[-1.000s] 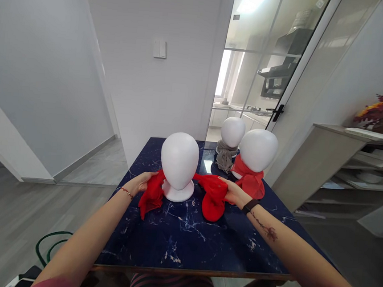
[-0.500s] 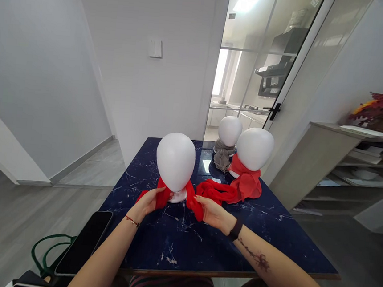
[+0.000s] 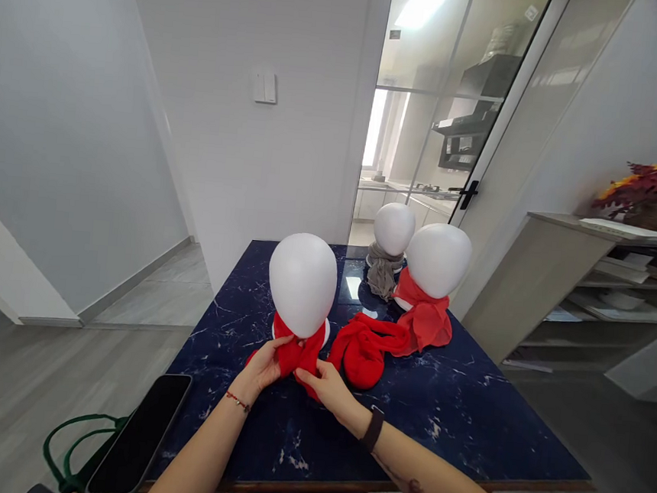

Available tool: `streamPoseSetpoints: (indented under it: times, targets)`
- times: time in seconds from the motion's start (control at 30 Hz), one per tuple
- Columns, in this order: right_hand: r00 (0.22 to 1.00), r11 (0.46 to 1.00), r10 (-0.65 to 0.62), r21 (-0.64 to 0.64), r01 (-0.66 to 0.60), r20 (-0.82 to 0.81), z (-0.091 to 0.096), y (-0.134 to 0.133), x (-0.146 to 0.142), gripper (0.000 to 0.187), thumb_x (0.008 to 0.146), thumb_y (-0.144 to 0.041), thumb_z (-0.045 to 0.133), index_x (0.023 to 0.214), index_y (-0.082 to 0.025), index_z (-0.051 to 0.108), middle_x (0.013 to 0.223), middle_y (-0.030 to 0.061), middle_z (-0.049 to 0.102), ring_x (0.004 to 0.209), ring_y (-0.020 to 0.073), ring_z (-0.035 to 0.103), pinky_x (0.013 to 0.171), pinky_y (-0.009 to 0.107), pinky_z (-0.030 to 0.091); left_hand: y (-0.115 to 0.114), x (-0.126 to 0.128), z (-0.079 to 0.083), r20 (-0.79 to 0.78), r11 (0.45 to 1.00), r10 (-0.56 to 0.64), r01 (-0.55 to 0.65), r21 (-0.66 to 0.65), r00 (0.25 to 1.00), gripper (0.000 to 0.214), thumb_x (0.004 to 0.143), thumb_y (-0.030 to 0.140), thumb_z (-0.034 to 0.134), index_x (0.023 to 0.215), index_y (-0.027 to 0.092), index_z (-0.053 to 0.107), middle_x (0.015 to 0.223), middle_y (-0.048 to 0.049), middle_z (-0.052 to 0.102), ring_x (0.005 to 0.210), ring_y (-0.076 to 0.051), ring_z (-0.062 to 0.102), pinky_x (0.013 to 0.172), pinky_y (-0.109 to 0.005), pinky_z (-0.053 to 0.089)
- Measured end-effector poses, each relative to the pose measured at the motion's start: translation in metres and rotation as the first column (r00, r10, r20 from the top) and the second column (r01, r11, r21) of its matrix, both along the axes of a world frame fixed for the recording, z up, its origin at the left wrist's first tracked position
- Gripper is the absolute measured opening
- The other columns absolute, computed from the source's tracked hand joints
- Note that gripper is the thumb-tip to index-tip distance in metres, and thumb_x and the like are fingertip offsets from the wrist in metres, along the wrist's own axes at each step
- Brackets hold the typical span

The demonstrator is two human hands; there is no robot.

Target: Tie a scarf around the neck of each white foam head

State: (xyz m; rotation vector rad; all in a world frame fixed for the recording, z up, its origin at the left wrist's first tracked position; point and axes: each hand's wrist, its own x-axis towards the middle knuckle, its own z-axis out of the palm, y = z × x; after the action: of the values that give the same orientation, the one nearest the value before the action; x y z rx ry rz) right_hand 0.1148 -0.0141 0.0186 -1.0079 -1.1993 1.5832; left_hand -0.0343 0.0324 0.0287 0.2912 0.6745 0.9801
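Note:
A white mannequin head [image 3: 302, 282] stands on the dark blue marble table [image 3: 450, 434]. A red scarf [image 3: 299, 351] is wrapped round its neck and crossed at the front. My left hand [image 3: 265, 365] grips the scarf's left part just below the head. My right hand [image 3: 325, 384] pinches the scarf's other end right beside it. The rest of the scarf trails to the right in a bunched red heap [image 3: 365, 349] on the table.
Behind stand a second white head with a red scarf [image 3: 434, 283] and a third with a grey scarf [image 3: 391, 244]. A black phone [image 3: 143, 433] lies off the table's left front corner above a green-handled bag [image 3: 60, 453]. A shelf unit [image 3: 601, 286] stands to the right.
Both hands came together in front of the head's neck, drawing the scarf ends across each other. The scarf now sits tight round the neck.

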Motion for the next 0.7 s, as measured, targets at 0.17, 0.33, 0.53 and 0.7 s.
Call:
streamPoseSetpoints:
  times: [0.17,0.33,0.53,0.7]
  targets:
    - [0.998,0.98,-0.065,0.191,0.059,0.026,0.002,-0.007,-0.009,0.021,0.064,-0.029,0.076,0.079,-0.019,0.064,0.077,0.0,0.062,0.076,0.0175,0.054,0.073,0.03,0.044,-0.004,0.002,0.0,-0.011,0.998,0.002,-0.001,0.063,1.0,0.024,0.081,0.012,0.049,0.102,0.012,0.06,0.089,-0.0098,0.072,0.087,-0.021,0.068,0.084,-0.033,0.052]
    - [0.941,0.985,0.036,-0.146,-0.09,-0.337,0.018,-0.021,-0.023,0.031,0.067,-0.021,0.074,0.094,-0.017,0.061,0.083,0.0011,0.067,0.075,0.015,0.061,0.072,0.028,0.048,-0.005,-0.003,-0.006,-0.059,0.998,-0.007,0.01,0.055,0.998,0.03,0.063,0.004,0.047,0.087,0.012,0.062,0.079,-0.0082,0.071,0.081,-0.023,0.068,0.079,-0.035,0.053]
    - [0.716,0.877,-0.147,-0.424,-0.224,-0.682,0.027,-0.019,-0.028,0.012,0.08,-0.011,0.058,0.09,-0.014,0.064,0.09,0.0043,0.07,0.085,0.0108,0.065,0.079,0.021,0.052,-0.004,0.002,-0.021,-0.151,0.995,-0.042,0.055,0.085,0.988,0.021,0.069,0.007,0.056,0.087,0.014,0.064,0.075,-0.0087,0.07,0.079,-0.022,0.067,0.076,-0.034,0.052]
    - [0.656,0.892,-0.142,-0.383,-0.24,-0.742,0.012,-0.021,-0.044,0.011,0.083,-0.018,0.058,0.093,-0.019,0.063,0.095,0.0013,0.07,0.094,0.0121,0.064,0.08,0.024,0.054,-0.007,0.003,-0.03,-0.175,0.99,-0.08,0.098,0.097,0.981,0.02,0.078,0.025,0.059,0.096,0.018,0.065,0.079,-0.0084,0.07,0.08,-0.023,0.066,0.074,-0.035,0.053]
